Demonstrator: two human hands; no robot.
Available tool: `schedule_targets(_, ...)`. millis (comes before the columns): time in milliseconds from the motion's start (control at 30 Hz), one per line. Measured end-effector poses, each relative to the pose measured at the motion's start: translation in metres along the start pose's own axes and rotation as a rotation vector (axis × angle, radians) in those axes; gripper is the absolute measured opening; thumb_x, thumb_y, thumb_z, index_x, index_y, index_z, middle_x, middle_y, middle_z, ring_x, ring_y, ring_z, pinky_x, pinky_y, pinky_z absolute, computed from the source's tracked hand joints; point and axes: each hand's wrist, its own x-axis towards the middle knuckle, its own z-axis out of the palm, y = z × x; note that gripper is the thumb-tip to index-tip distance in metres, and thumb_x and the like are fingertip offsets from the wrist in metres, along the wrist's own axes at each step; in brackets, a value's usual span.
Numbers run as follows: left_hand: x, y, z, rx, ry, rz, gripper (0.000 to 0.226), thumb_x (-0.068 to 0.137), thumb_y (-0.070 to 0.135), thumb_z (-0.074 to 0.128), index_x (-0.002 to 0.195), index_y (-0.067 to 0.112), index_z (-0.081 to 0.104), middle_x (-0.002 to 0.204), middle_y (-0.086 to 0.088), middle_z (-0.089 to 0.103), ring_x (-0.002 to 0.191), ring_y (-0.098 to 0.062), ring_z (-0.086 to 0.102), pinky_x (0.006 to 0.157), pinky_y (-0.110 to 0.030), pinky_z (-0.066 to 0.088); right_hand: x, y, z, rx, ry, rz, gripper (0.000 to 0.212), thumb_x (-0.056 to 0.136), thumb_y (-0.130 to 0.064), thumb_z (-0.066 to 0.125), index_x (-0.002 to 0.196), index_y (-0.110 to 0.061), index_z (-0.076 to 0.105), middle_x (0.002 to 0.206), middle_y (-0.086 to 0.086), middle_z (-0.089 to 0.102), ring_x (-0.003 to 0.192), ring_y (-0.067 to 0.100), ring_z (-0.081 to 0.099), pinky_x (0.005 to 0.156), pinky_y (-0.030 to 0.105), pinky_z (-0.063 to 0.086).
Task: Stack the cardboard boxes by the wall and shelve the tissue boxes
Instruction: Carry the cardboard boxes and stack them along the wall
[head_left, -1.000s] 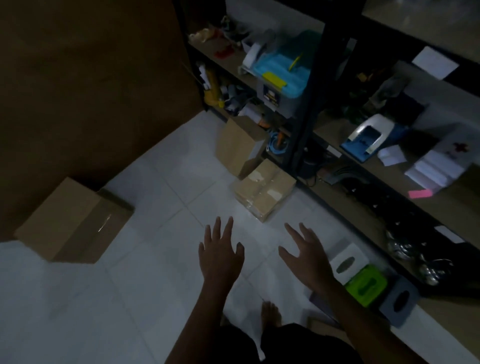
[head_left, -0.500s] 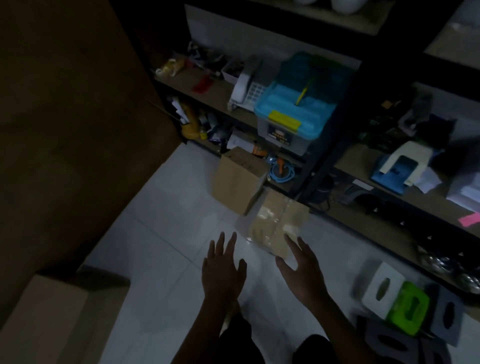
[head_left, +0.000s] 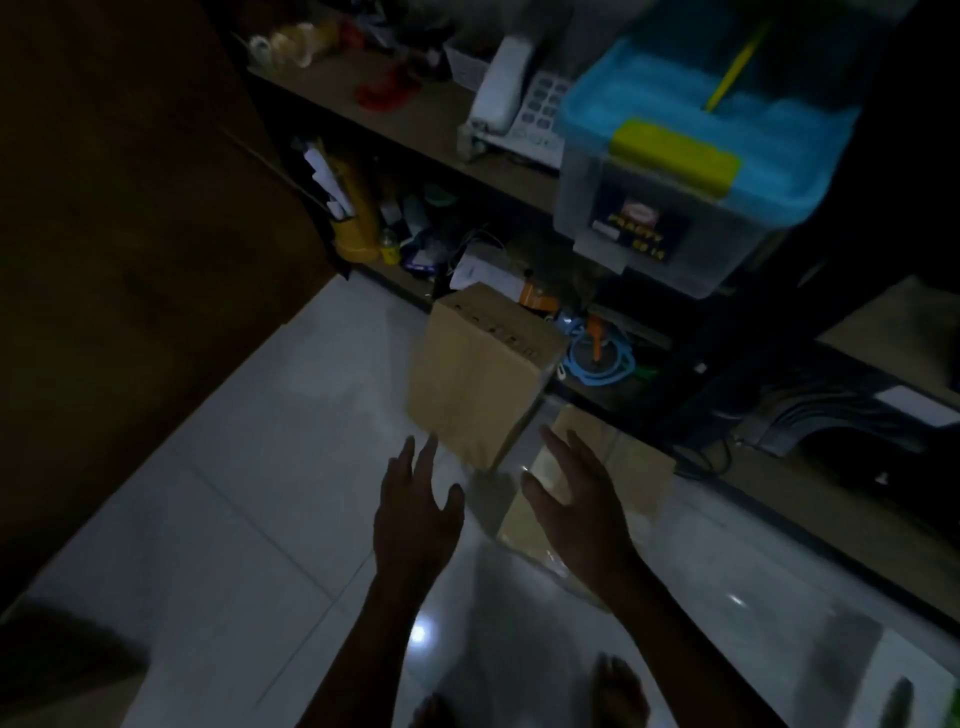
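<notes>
Both hands are spread and hold nothing: left hand just short of the upright cardboard box, right hand over the flat taped box beside it. Box-gathering seems underway; next, a two-sided clasp.

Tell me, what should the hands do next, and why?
Probably reach a little farther and take hold of the flat cardboard box on the floor, one hand on each side. Both the left hand and the right hand are open and hold nothing, the right already over that box. The upright cardboard box stands just behind it.
</notes>
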Motion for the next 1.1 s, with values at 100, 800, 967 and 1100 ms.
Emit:
schedule_targets(100, 0.056, -0.026, 0.047, -0.03, 0.08, 0.06, 0.072, 0.099, 0.036, 0.058, 0.161, 0.037, 0.02, 0.169, 0.004, 0.016, 0.155, -0.024, 0.017, 0.121, -0.049, 0.028, 0.059, 0.045, 0.025, -0.039, 0.041, -0.109, 0.062, 0.095, -0.044, 0.062, 0.148, -0.051, 0.031, 0.165, -0.007, 0.019, 0.152, 0.015, 0.014, 0.111, 0.029, 0.026)
schedule_targets(800, 0.269, -0.099, 0.137, -0.281, 0.467, 0.276, 0.056, 0.098, 0.028, 0.065, 0.15, 0.025, 0.045, 0.15, -0.01, 0.044, 0.131, -0.029, 0.049, 0.108, -0.045, 0.044, 0.256, 0.126, 0.123, 0.087, 0.739, -0.55, 0.023, 0.081, -0.022, 0.078, 0.1, -0.016, 0.065, 0.114, 0.002, 0.044, 0.107, 0.02, 0.046, 0.092, 0.033, 0.043)
schedule_targets(967, 0.287, -0.107, 0.144, -0.452, 0.461, 0.112, 0.062, 0.1, 0.038, 0.061, 0.155, 0.027, 0.037, 0.157, -0.009, 0.037, 0.136, -0.031, 0.045, 0.108, -0.046, 0.042, 0.254, 0.155, 0.15, 0.339, 0.738, -0.283, 0.084, 0.075, -0.033, 0.087, 0.145, -0.019, 0.043, 0.147, 0.009, 0.032, 0.127, 0.022, 0.044, 0.099, 0.036, 0.047)
schedule_targets(1100, 0.305, -0.119, 0.151, -0.503, 0.445, 0.073, 0.069, 0.099, 0.048, 0.059, 0.158, 0.028, 0.03, 0.162, -0.007, 0.03, 0.142, -0.029, 0.04, 0.113, -0.043, 0.036, 0.258, 0.191, 0.18, 0.394, 0.508, -0.118, 0.102, 0.069, -0.068, 0.077, 0.151, -0.021, 0.037, 0.151, 0.008, 0.036, 0.134, 0.029, 0.045, 0.103, 0.051, 0.049)
